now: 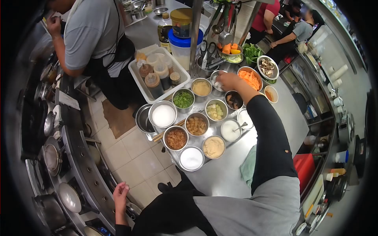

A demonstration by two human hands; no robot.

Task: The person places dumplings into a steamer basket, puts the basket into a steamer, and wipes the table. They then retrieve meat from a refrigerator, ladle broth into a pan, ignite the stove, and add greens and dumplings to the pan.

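My right hand [227, 80] reaches across the counter, its fingers dipping into a small steel container [217, 91] with something white inside. The fingers look pinched together, and what they hold is hidden. Around it stand a tub of shredded orange vegetable [249, 80], a pot of dark pieces [234, 100], a pot of pale yellow paste [201, 87] and a pot of pale cubes [215, 111]. My left hand [121, 192] hangs low at the left, beside the stove and away from the counter. Its fingers are loosely bent and slightly apart, with nothing visible in them.
Nearer me are chopped greens [183, 99], white powder [191, 158] and brown crispy bits [176, 139] in steel pots. A white basket of sauce bottles [151, 74] sits behind. A co-worker [92, 43] stands at the upper left. The stove [90, 177] runs along the left.
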